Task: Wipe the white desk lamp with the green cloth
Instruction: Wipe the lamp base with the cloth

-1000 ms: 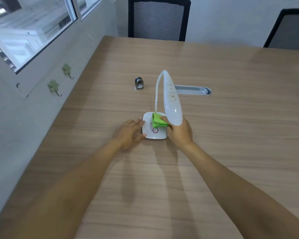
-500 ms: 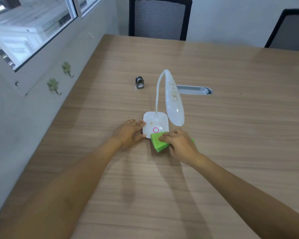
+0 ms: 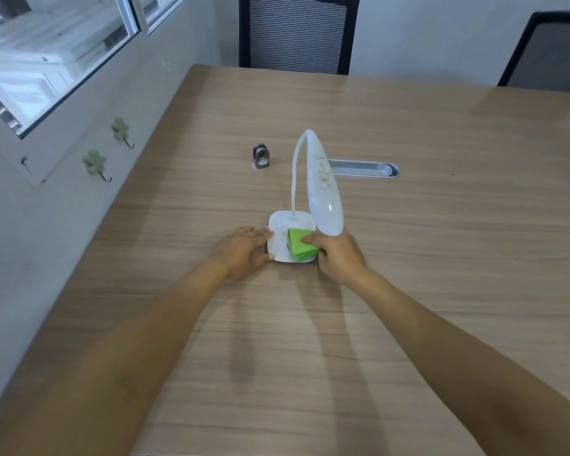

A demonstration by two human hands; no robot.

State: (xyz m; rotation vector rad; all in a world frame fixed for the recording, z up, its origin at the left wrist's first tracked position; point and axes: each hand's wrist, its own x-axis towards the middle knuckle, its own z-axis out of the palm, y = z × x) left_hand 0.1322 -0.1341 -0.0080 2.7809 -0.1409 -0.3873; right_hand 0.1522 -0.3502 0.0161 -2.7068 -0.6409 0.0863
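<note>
The white desk lamp (image 3: 323,192) stands on the wooden table, its long head bent forward over its square base (image 3: 279,235) and speckled with brownish spots. A folded green cloth (image 3: 299,243) lies pressed on the right half of the base, covering most of the red ring button. My right hand (image 3: 338,256) grips the cloth from the right, partly under the lamp head. My left hand (image 3: 244,250) rests flat on the table, its fingertips touching the base's left edge.
A small metal clip-like object (image 3: 261,156) stands behind the lamp on the left. A silver cable slot (image 3: 364,168) is set in the table (image 3: 441,225) behind the lamp. Two black chairs (image 3: 297,32) stand at the far edge. A wall with hooks runs along the left.
My right hand slid the cloth off the base's front edge toward me, then pushed it back onto the base. My left hand stayed at the base's left edge.
</note>
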